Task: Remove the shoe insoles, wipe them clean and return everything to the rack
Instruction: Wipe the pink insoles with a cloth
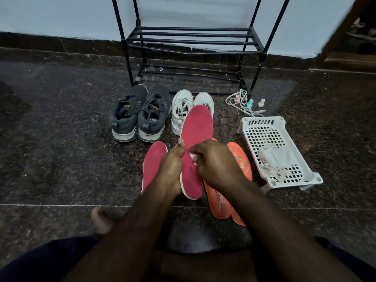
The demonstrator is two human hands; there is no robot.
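1. I am holding up a long red foam insole with a white edge (195, 139) in my left hand (172, 165), fingers curled behind it and thumb pressing on its front near the left edge.
2. My right hand (215, 161) is pinching a small white wipe (193, 156) against the middle of that insole, fingers bunched round it.
3. Most of the wipe is hiding under my fingers, so I cannot tell its shape.
4. A second red foam insole (152, 161) is lying on the dark speckled stone floor (61, 139) just left of my left hand, its lower end covered by my forearm.
5. Two orange insoles with pale flecks (241, 159) are lying on the floor under my right hand and forearm, partly covered.
6. A pair of dark grey sneakers (140, 115) and a pair of white sneakers (183, 110) are standing on the floor in front of a black metal shoe rack (193, 39); the raised insole is covering part of the right white sneaker.
7. A white perforated plastic basket (270, 129) is sitting to my right, holding white cloths or wipes and crumpled scraps, hard to make out.
8. Behind the basket, a pale cord and small bottles are lying on the floor.
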